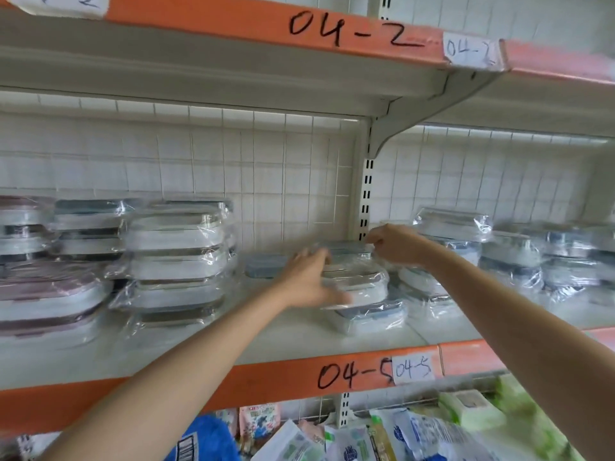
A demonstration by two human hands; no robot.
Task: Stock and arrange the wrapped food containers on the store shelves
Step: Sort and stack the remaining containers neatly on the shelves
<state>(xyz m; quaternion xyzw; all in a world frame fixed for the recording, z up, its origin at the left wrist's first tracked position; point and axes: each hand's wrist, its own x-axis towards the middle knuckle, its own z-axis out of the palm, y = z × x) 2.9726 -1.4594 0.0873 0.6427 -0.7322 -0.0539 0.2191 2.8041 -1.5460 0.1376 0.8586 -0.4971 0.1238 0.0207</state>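
A: Head view, quick rundown pls. Where are the hands?

B: Both up at the shelf (299,341) marked 04-5. Left hand (311,281) is on the left end of the top container (357,282) of a short stack, mid-shelf. Fingers look spread over the wrap, thumb low at its near edge. It's blurred, so can't tell if it's a real grip or just a steadying touch.

A: Right hand?

B: Right hand (396,244) sits farther back, just right of the stack, by the slotted upright (366,194). Fingers curled, seemingly pinching loose plastic wrap at the container's far corner. Prob. tugging it straight, but that's my read.

A: What's under it?

B: A blue-lidded container (372,316) at the bottom, poking out toward the near edge, so the stack isn't squared up yet.

A: Rest of the shelf?

B: Far left has tall stacks (176,261) of wrapped containers, 4–5 high, plus pinkish ones (46,294) at the left edge. Right bay has more wrapped stacks (509,257). A lone blue container (266,266) lies at the back, left of the hands.

A: So progress?

B: Well along, I'd say: most stock is shelved. What's left is the middle: bare shelf between the left stacks and this one, and this stack is low & crooked. Needs aligning, maybe more units.
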